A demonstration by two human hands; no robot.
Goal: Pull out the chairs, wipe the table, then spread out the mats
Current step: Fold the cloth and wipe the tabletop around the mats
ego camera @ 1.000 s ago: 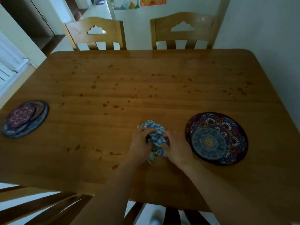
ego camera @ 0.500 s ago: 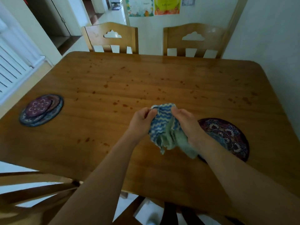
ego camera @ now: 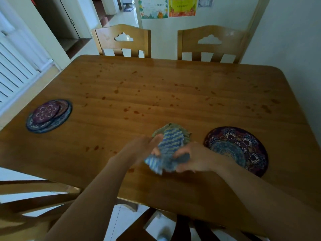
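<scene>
The fingers [ego camera: 157,151] of the left hand [ego camera: 142,148] curl into the near left side of a blue and yellow zigzag cloth [ego camera: 169,145], pinching it, though blur hides exactly how each finger lies. The right hand [ego camera: 192,158] grips the cloth's near right side, its fingers folded around the bunched fabric. The cloth is held between both hands just above the desk [ego camera: 156,87], near the middle of its near edge, with a greenish layer showing at its far end and a loose corner hanging at its near end. Just to the right of the right hand, a round dark mat [ego camera: 241,148] with a flower pattern lies flat near the desk's near right corner. Well apart from it, close to the left edge, a stack of round mats [ego camera: 48,115] lies with the smaller purple ones on top. Dark reddish spots are scattered over the wooden top. Two wooden chairs, the left chair [ego camera: 122,40] and the right chair [ego camera: 212,44], stand at the far edge with their backs upright. Another chair back [ego camera: 34,206] shows at the near left corner.
</scene>
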